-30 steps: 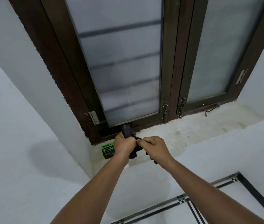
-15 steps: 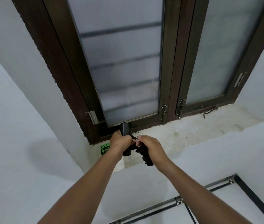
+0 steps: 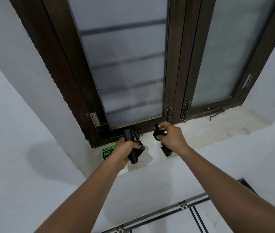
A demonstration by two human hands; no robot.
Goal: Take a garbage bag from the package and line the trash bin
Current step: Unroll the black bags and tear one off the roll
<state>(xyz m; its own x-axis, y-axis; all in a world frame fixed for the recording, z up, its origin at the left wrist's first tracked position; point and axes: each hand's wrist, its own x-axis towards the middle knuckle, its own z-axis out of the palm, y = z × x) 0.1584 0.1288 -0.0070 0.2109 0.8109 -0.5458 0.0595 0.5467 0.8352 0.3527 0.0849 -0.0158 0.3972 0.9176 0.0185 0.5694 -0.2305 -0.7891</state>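
At a white window sill (image 3: 209, 130) under a dark-framed frosted window (image 3: 125, 64), a person works w/ both hands. The left hand (image 3: 125, 151) is clenched round a dark rolled bundle of black plastic garbage bags (image 3: 131, 140), its top end poking up toward the frame; the right hand (image 3: 169, 137) is pinched shut on a crumpled black garbage bag (image 3: 158, 132), a loose tail hanging below the wrist. The two dark pieces sit apart over the sill, no visible link btwn them, so the single bag looks torn free. The green printed bag package (image 3: 108, 153) lies on the sill's left end, partly hidden behind the left wrist. No trash bin in view. Judged next: set the roll back by the package, then shake the bag open w/ both hands, finding the mouth edge first; thin film clings, so rub the layers apart at the rim rather than yanking, which could rip it.
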